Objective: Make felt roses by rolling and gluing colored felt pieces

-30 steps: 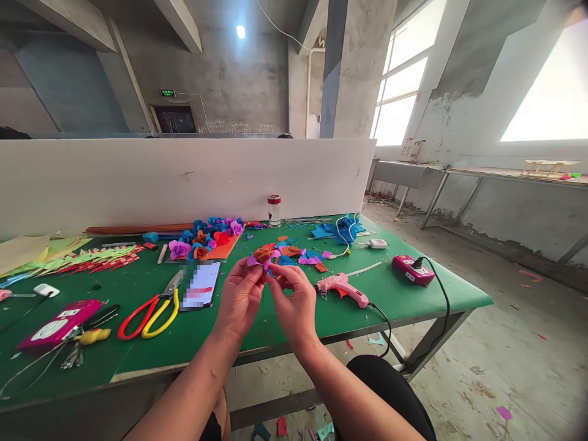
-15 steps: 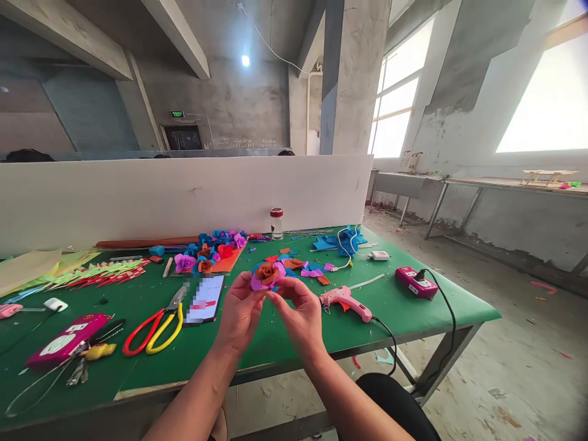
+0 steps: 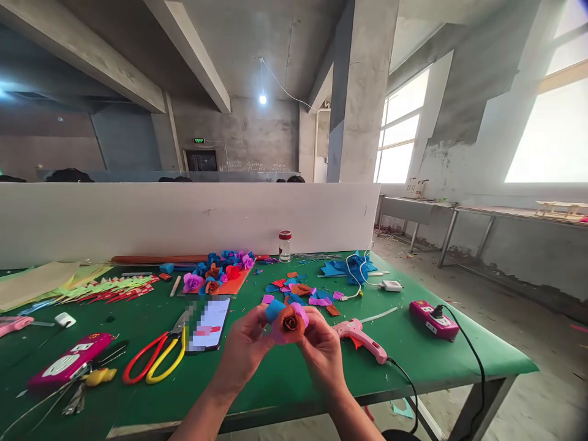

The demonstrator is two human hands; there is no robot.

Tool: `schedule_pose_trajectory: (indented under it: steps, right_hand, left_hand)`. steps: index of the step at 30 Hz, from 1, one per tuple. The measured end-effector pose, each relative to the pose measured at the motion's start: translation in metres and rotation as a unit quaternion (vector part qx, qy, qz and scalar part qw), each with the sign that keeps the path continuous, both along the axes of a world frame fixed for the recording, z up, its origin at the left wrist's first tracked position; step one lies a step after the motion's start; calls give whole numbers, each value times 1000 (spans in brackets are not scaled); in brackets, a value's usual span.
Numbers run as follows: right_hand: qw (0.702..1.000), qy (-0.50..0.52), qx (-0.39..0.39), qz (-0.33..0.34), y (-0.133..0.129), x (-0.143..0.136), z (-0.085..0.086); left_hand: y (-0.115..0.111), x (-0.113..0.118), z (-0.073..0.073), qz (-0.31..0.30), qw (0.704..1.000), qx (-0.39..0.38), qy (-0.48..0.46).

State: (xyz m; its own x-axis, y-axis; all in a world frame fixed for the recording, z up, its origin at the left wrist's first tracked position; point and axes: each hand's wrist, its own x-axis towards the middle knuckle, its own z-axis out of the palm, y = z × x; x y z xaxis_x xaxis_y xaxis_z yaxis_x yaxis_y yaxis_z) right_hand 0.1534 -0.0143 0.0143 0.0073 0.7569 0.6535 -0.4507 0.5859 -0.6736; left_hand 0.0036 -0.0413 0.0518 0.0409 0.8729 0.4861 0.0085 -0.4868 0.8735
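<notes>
Between my two hands is a paper flower (image 3: 290,323) with a brown rolled centre and purple and blue outer petals. My left hand (image 3: 250,346) pinches its left side, by the blue petal. On the other side, my right hand (image 3: 321,352) has its fingers closed on the purple petals. The flower's centre faces me, and its underside is hidden. Just beyond it lie loose paper petals (image 3: 301,291) in blue, purple, brown and red. A pink glue gun (image 3: 362,340) rests to the right of my right hand.
Left of my hands are a phone (image 3: 210,324) and red-and-yellow-handled scissors (image 3: 172,349). Finished paper flowers (image 3: 215,272) are heaped behind. A lidded glass jar (image 3: 285,246) stands near the white partition (image 3: 229,214). A magenta power strip (image 3: 434,318) sits right, its cable hanging off the edge.
The flower has turned in my hands: its brown centre now tips towards me and a blue petal shows at the upper left. The camera view has tilted up, shifting the table lower.
</notes>
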Motion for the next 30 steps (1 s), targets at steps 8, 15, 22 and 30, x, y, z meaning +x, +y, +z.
schedule_pose_trajectory:
  steps: [8,15,22,30]
  right_hand:
    - [999,6,-13,38,10,1,-8]
    - [995,9,-90,41,11,3,-9]
    - [989,-29,-146,22,4,11,4]
    - [978,-105,-131,-121,20,75,19]
  left_hand:
    - [8,-2,-11,48,997,14,55]
    - [8,19,-9,5,996,-52,-79]
    - [14,24,-13,-33,956,-167,-239]
    - [9,30,-9,-4,959,-159,-235]
